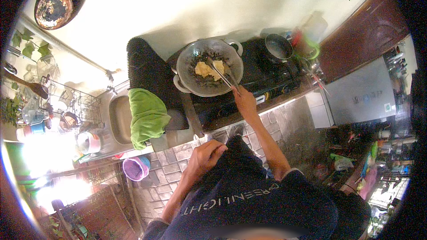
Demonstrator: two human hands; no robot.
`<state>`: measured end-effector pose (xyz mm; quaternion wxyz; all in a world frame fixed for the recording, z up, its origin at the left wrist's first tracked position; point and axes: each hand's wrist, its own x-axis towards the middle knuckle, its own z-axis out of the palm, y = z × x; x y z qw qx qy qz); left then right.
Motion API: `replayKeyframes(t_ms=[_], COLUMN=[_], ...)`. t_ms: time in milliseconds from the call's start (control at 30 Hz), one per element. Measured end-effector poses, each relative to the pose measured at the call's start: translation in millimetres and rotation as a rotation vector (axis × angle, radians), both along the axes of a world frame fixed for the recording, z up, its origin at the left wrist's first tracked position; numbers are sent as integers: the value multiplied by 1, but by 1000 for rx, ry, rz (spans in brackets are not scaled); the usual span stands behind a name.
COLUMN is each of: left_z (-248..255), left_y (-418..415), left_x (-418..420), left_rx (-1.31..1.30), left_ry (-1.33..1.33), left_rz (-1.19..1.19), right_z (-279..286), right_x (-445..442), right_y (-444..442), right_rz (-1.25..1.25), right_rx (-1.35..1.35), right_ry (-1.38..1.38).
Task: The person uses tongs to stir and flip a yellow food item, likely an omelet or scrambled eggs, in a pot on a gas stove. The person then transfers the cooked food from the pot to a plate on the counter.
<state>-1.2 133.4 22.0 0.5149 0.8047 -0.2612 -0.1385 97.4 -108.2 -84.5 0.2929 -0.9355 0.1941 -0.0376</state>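
My right hand point(246, 104) grips metal tongs point(223, 76), whose far ends reach into a grey metal wok point(184, 73) on the black stove. In the middle of the wok lie pale yellow pieces of food point(204, 69), with the tips of the tongs among them. Dark bits are scattered around the food on the wok's bottom. My left hand point(207, 155) is held in front of my dark shirt, away from the stove. Its fingers are curled in, and I see nothing in them.
Right of the wok, a small dark pan point(278, 47) rests on the stove point(253, 60). A green towel point(146, 116) drapes over the counter beside the sink point(120, 120). Further left stands a wire dish rack point(90, 106). A purple-lined basket point(135, 169) sits on the floor.
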Motion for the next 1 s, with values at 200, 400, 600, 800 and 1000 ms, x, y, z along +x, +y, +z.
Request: replayKeyframes(t_ms=[200, 400, 600, 800, 1000], left_z=[-3, -12, -6, -8, -9], left_y=[-4, -3, -1, -3, -5], left_x=[1, -1, -1, 1, 1], left_rx=[6, -35, -2, 5, -21], left_ry=[-13, -71, -29, -19, -30], left_rz=[-55, -27, -26, -35, -65], right_z=[-13, -12, -4, -8, -19], right_x=[34, 35, 14, -3, 7], right_y=[23, 26, 9, 18, 33], right_rz=[69, 97, 63, 78, 116], right_rx=[-84, -232, -270, -179, -152], right_ry=[49, 39, 71, 110, 96])
